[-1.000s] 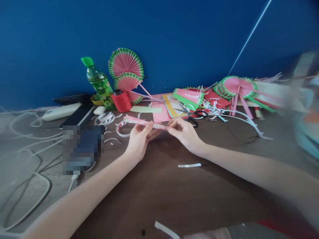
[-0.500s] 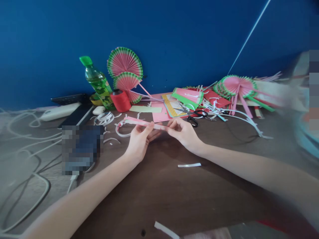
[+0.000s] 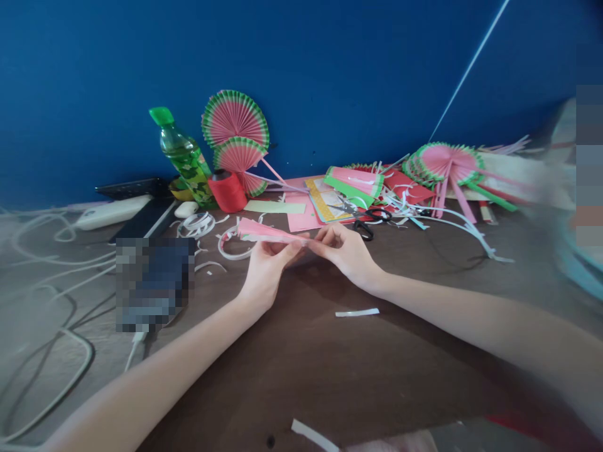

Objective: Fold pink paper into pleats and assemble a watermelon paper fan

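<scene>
A folded pink paper piece with a pale edge is held over the dark brown table. My left hand pinches it near its middle, thumb on top. At its right end, the fingertips of my right hand are closed on it. Just left of the paper, a roll of tape is partly covered by it. A short white strip lies below my right hand. Black-handled scissors rest behind my right hand.
Two pink-green paper fans lean on the blue wall beside a green bottle and a red thread spool. More fans and paper scraps lie at right. A phone and white cables are at left.
The pink paper has tilted and fanned slightly at its left end, showing more of its folds. My left thumb has shifted a little lower and to the right.
</scene>
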Demonstrator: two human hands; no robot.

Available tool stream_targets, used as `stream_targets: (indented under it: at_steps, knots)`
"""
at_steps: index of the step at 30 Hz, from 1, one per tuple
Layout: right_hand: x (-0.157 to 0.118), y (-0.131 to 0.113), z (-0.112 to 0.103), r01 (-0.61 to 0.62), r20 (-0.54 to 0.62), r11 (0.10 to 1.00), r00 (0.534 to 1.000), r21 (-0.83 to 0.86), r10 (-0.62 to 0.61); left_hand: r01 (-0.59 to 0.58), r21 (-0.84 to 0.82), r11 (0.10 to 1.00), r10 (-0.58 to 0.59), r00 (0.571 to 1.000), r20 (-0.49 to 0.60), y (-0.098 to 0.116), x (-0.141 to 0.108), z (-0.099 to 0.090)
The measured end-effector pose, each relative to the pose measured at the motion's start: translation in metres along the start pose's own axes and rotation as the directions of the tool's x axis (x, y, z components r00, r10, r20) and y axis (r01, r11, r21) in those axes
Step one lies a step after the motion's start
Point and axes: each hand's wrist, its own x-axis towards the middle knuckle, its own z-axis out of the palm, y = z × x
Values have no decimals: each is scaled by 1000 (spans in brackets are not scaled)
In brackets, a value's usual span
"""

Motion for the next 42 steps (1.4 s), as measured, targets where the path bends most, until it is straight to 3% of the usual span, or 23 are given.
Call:
stream_targets:
  at_steps: [5, 12, 30, 37, 42]
  knots:
    - [-1, 1, 2, 44, 2, 997, 999, -62, -44, -52, 164, 985, 62, 997, -51, -1, 1, 0]
    - [-1, -2, 1, 80, 10, 994, 997, -75, -80, -135, 252, 958, 179, 971, -161, 0, 7, -8]
    - [3, 1, -2, 46, -23, 976, 998, -211, -52, -133, 260, 957, 173, 975, -141, 5, -1, -1]
    - [3, 0, -3, -14, -24, 981, 1000, -194, 10, -212, 435, 875, 268, 961, -71, 11, -7, 1]
    - [4, 0, -4, -24, -19, 981, 1000, -190, 21, -224, 446, 867, 269, 962, -40, 13, -9, 1]
